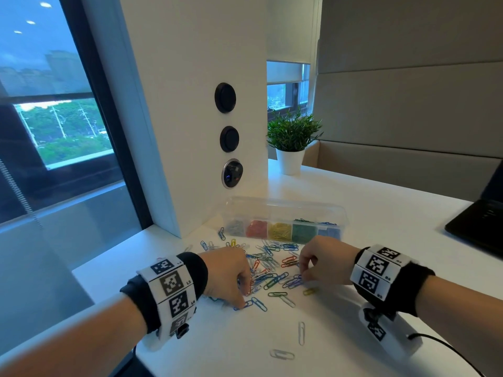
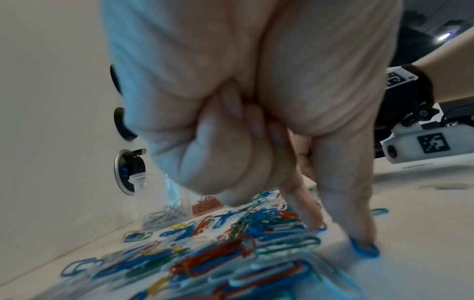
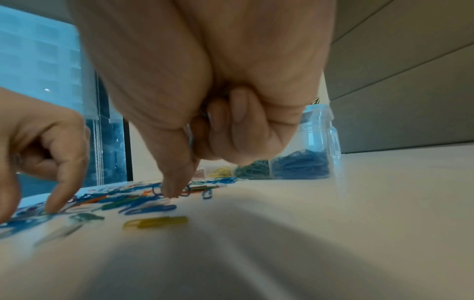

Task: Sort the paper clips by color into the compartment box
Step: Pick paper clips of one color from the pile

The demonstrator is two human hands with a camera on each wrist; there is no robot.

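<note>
Well under way, judged from the compartment box (image 1: 283,223) at far centre: white, red, yellow, green and blue clips already separated. Many mixed paper clips (image 1: 272,270) left loose on the surface (image 1: 367,202). Left hand (image 1: 230,276) pressed a blue clip (image 2: 365,248) with thumb and forefinger, remaining fingers curled. Right hand (image 1: 324,263) clenched, thumb down among clips; contents unclear.

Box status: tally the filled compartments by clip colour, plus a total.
In the compartment box:
silver compartment: 1
red compartment: 1
yellow compartment: 1
green compartment: 1
blue compartment: 1
Total: 5
</note>
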